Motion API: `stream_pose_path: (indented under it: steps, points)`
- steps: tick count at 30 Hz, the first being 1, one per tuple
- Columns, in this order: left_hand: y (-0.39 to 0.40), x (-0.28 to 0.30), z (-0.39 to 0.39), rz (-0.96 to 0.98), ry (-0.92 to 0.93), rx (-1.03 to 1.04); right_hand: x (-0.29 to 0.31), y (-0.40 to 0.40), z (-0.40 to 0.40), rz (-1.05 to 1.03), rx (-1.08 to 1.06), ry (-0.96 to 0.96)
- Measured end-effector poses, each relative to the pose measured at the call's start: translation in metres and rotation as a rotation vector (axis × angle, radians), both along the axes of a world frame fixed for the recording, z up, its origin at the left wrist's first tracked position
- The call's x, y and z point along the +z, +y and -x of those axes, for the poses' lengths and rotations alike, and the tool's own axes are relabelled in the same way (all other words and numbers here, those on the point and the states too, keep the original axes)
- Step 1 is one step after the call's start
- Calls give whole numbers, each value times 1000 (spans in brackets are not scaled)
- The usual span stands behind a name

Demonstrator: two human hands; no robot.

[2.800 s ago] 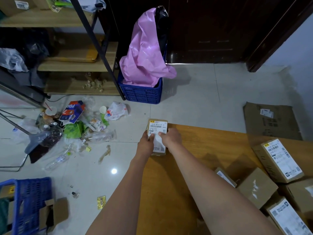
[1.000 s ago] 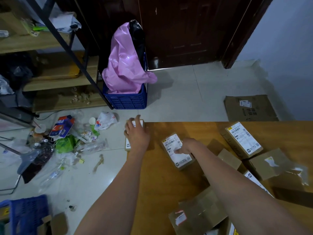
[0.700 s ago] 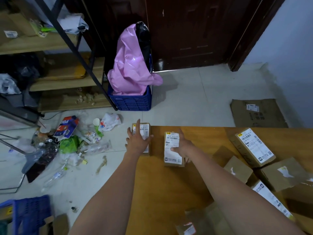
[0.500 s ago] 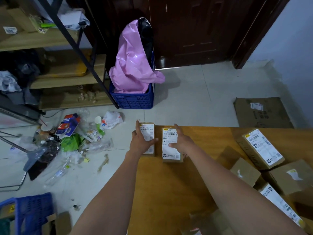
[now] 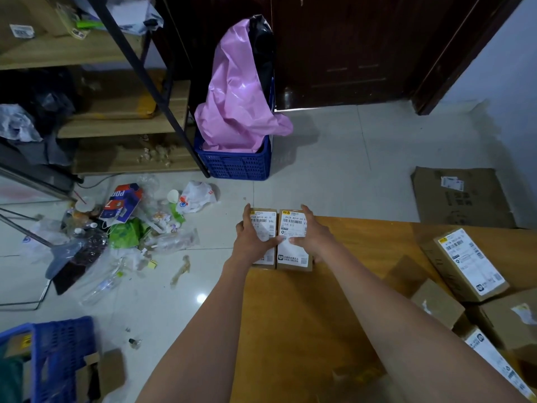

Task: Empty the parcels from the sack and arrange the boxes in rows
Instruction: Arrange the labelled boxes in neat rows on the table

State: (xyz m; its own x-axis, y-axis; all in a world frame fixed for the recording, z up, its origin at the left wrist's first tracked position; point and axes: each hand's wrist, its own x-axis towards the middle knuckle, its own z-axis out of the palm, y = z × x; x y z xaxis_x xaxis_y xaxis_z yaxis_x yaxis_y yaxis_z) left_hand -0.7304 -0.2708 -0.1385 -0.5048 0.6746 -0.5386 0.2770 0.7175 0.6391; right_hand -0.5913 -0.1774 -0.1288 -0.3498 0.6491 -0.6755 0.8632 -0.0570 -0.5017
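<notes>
Pressing two brown labelled boxes [image 5: 293,239] side by side — left hand [image 5: 252,241], right hand [image 5: 312,235] flat, fingers straight; label print partly covered.

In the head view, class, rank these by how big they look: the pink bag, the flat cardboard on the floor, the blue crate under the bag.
1. Pink bag
2. Flat cardboard, close to the bag in size
3. Blue crate, partly hidden by the bag
</notes>
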Motion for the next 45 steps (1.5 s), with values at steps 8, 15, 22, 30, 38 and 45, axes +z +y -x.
stream_pose_path:
  steps: [8, 15, 22, 30, 38, 45]
  points:
    - [2, 1, 0, 22, -5, -20, -2, 1, -1, 15, 4, 34]
    - [4, 1, 0, 42, 5, -6, 0, -2, 1, -9, 54, 38]
    - [4, 0, 1, 50, 12, 4, 2, -3, 1, -33, 100, 14]
    - [7, 1, -4, 43, 23, 12, 7, -4, -1, -12, 57, 21]
    - [4, 19, -9, 115, 199, 57, 12, -2, -19, -73, -176, 64]
    - [43, 58, -55, -103, 453, 49, 48, 39, -92, -273, -281, -116]
